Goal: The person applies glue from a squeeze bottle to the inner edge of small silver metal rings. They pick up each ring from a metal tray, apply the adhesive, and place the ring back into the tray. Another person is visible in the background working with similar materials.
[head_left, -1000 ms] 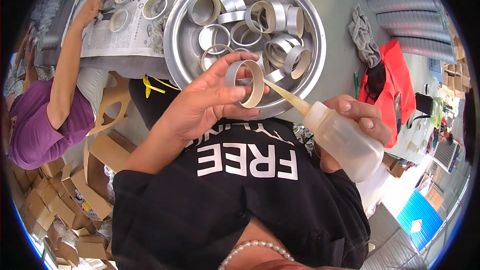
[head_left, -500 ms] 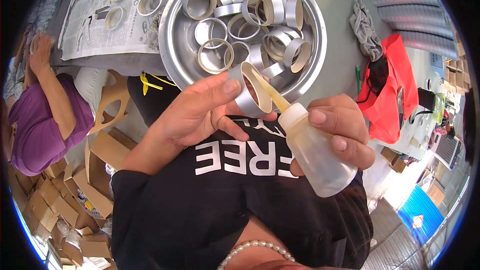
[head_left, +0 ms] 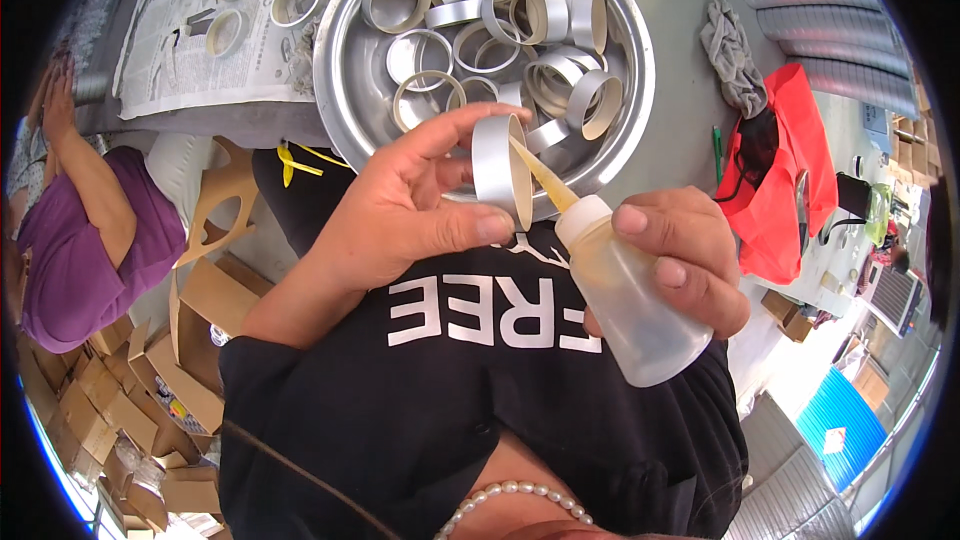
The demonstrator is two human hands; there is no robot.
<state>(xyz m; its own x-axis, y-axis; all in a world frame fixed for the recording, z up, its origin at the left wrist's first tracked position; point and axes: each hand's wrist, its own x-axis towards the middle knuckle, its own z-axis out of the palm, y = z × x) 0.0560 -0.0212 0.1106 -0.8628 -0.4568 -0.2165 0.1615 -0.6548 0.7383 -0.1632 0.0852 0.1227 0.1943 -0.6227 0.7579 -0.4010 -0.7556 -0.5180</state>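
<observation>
Gluing is the step in hand, we judge: our left hand (head_left: 400, 225) pinches one silver ring (head_left: 500, 178) over the round metal tray's (head_left: 345, 90) near edge, our right hand (head_left: 680, 255) grips one squeeze bottle (head_left: 625, 305), nozzle inside. Next, steady turning. Roughly fifteen rings fill the tray.

My left hand (head_left: 400, 215) and ring (head_left: 500, 172) block the tray's (head_left: 340, 90) near rim, bottle (head_left: 625, 290) in my right hand (head_left: 680, 255) closes the right approach, tray crowded with rings, bare table (head_left: 680, 60) between tray and rag (head_left: 733, 52), newspaper (head_left: 190, 50) mostly open at left
</observation>
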